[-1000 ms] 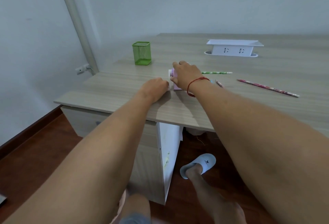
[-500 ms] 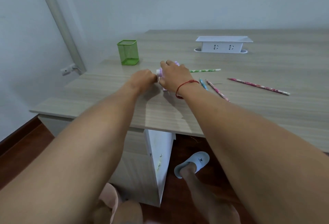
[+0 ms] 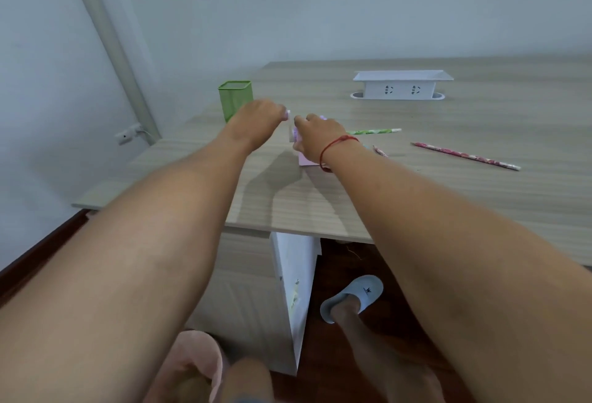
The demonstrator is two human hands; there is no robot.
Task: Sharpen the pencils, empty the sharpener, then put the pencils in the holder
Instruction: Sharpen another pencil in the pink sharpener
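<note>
The pink sharpener [image 3: 306, 159] sits on the desk [image 3: 448, 197]. The right hand [image 3: 317, 140] grips its top; the left hand [image 3: 259, 121] pinches a small white part beside it. The green holder [image 3: 235, 98] stands behind the sharpener, and the pencils [image 3: 464, 156] lie to its right.

Both forearms reach out over the table [image 3: 416, 197] — left hand [image 3: 256, 121] curled into a loose fist, right hand [image 3: 320, 137] just beside it, fingers [image 3: 301, 121] bent downward.

From the sharpener [image 3: 306, 159] on my desk [image 3: 448, 204], the holder [image 3: 235, 98] stands behind-left, the socket box [image 3: 400, 89] behind-right, three pencils [image 3: 464, 156] lie right.
</note>
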